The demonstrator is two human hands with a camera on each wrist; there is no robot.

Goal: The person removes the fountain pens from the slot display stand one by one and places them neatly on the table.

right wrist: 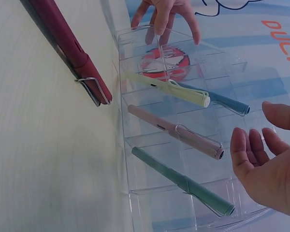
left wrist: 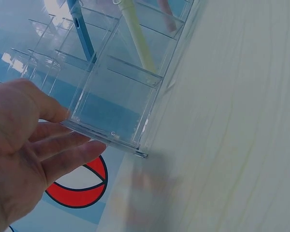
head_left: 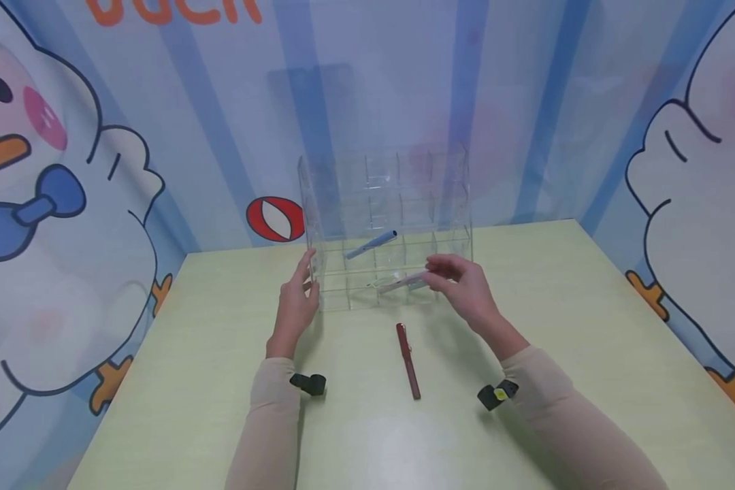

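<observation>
A clear acrylic rack with tiers of small compartments stands on the table. My left hand grips its left side panel, thumb on one face and fingers on the other, as the left wrist view shows. A blue pen leans in a compartment one tier up. Along the front row lean a yellow pen, a pink pen and a green pen. Close by the cap end of the pink pen, my right hand has its fingers loosely bent, with nothing between them in the right wrist view.
On the table, in front of the rack, lies a dark red pen with a metal clip. Behind the rack hangs a blue striped backdrop with cartoon ducks. Black wrist cameras sit on both sleeves.
</observation>
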